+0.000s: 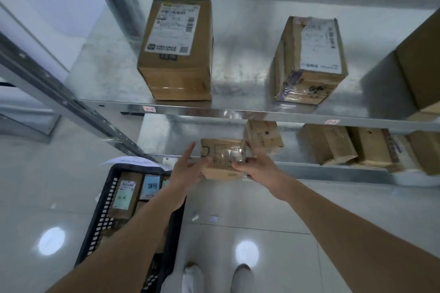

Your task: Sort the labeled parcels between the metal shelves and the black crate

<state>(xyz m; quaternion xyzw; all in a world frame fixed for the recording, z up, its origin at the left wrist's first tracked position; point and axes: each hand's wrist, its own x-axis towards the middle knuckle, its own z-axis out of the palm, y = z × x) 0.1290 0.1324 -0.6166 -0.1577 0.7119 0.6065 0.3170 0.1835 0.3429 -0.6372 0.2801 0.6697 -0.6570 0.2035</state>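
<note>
A small cardboard parcel [222, 158] with a taped, printed top sits between both hands at the front edge of the lower metal shelf [333, 172]. The right hand [258, 165] grips its right side, thumb curled over the top and fingers wrapped around the far corner. The left hand [188, 170] lies against its left side with the fingers nearly straight and pointing up, thumb under the near edge. Just behind the parcel, on the same shelf, stands another small brown box [263, 137], and farther right a cluster of cardboard boxes [352, 145] lies tilted. On the upper metal shelf [238, 109] a tall box with a large white shipping label [177, 50] stands at the left, well apart from a crumpled, taped box [309, 59] at the right. Down on the pale tiled floor [250, 197] to the left, the black crate [100, 221] holds several labeled parcels [125, 195], partly hidden by the left forearm. White shoes [192, 278] show at the bottom.
</note>
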